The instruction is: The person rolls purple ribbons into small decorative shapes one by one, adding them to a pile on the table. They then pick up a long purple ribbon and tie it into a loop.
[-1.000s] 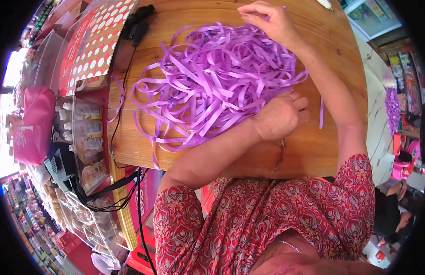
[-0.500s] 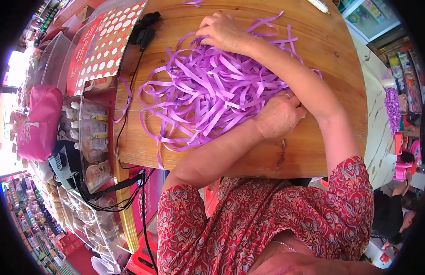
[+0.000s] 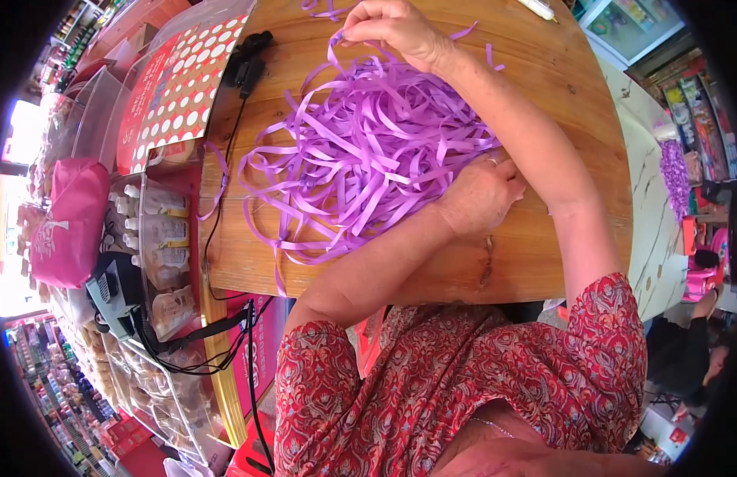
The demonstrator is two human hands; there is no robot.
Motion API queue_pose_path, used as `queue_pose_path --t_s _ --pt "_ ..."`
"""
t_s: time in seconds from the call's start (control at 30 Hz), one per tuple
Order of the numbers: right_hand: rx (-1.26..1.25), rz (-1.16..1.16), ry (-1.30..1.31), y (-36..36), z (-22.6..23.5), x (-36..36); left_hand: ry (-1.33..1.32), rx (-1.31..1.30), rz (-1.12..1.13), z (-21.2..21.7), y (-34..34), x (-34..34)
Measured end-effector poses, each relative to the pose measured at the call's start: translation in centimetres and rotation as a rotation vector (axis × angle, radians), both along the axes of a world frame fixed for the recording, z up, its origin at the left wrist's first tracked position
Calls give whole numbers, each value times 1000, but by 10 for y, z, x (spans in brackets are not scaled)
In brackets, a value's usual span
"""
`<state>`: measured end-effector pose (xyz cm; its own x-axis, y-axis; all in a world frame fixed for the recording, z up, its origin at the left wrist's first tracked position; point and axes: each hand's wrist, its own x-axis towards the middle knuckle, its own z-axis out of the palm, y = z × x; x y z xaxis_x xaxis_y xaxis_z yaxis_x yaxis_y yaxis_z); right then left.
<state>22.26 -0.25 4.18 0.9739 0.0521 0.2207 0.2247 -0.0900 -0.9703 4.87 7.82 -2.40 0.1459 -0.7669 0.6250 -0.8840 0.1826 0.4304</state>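
Note:
A loose heap of narrow purple ribbon [image 3: 368, 151] lies tangled on the wooden table in front of me. My right hand [image 3: 396, 32] is at the far side of the heap, finger and thumb pinching a strand of ribbon, with a short length hanging from the fingertips. My left hand [image 3: 484, 195] rests at the heap's near right edge, its fingers curled inward. What lies in those curled fingers is hidden. My right forearm [image 3: 527, 127] passes over to the left, just beyond my left hand, so my arms cross.
The wooden table [image 3: 575, 103] has a pen-like white tool [image 3: 537, 8] at its far right. A black cable with a plug [image 3: 245, 67] runs down the left side. Left of it stand a dotted box [image 3: 177, 99] and a rack of small bottles [image 3: 165, 226]. A marbled counter [image 3: 655, 183] adjoins at right.
My right hand has lifted away from the heap, moving farther back with a ribbon strand in its fingertips. My left hand has stayed almost in place.

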Motion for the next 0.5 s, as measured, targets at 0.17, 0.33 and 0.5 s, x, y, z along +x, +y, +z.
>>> queue_pose_path --t_s 0.17,0.33,0.5 --pt "3 -84 -257 -20 53 -40 32 77 -28 4 5 0" --pt "293 -239 -411 -48 149 -115 28 39 -21 0 4 3" --pt "346 -105 -447 -66 150 -138 173 19 24 7 2 0"
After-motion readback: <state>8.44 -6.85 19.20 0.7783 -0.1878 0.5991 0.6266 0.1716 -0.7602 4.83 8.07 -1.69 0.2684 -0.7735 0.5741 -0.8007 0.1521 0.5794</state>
